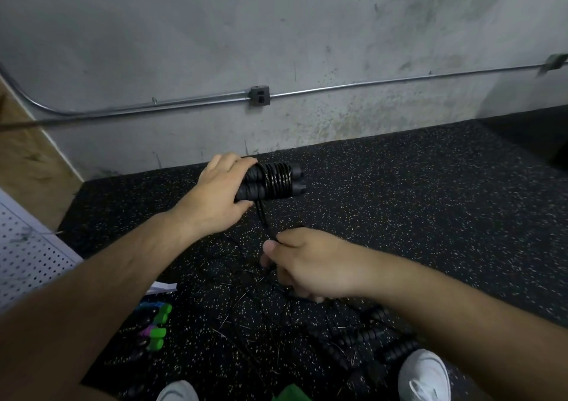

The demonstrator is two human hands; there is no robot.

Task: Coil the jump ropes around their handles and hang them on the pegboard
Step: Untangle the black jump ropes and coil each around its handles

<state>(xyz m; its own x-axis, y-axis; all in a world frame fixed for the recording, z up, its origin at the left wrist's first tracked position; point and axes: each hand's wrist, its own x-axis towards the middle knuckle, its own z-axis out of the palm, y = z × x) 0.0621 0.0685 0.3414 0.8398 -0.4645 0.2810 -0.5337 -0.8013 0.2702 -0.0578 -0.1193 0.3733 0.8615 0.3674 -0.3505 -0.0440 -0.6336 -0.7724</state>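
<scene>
Your left hand (215, 196) grips the half-wrapped handles (250, 190); your right hand (310, 265) pinches the loose rope (263, 217) just below. Hanging is still to do.

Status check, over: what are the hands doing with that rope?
Left hand grips the handles, rope partly coiled round them. Right hand pinches the loose strand. Other ropes lie on the floor.

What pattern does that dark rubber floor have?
The black rubber floor is speckled all over with small white flecks, seen best in the head view.
</scene>
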